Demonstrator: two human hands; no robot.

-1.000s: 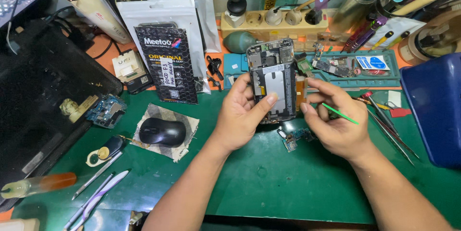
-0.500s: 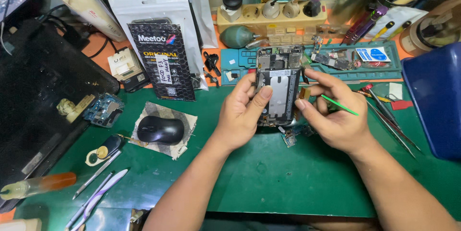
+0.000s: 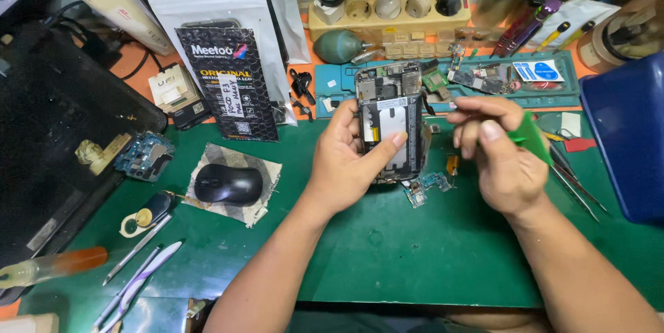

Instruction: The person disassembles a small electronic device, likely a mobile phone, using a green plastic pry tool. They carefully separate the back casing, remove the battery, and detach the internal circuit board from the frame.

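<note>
While the left hand point(image 3: 346, 160) comes in from bottom centre with the forearm angled up and right, it grips an opened smartphone point(image 3: 391, 122) with its back cover off: fingers wrap the left edge, thumb laid diagonally across the white battery label. Phone is held above the green work mat point(image 3: 415, 250), just in front of the teal repair pad point(image 3: 443, 84). Long axis runs roughly away from the person, top end with the exposed board pointing at the power strip point(image 3: 387, 18), bottom end toward the wearer; internals face the camera, slight tilt.

Right hand point(image 3: 501, 160) enters from lower right, wrist bent, fingers curled and pinched on a green plastic pry tool point(image 3: 531, 138); its index and middle fingertips sit just beside the phone's right edge. Can't tell if the tool tip touches the phone, motion blur there.

Small circuit boards point(image 3: 425, 186) lie on the mat just below the phone. Black mouse point(image 3: 228, 184) on a cloth sits well left. Tweezers point(image 3: 577, 184) lie right of the right hand, near a blue bin point(image 3: 633, 132).
</note>
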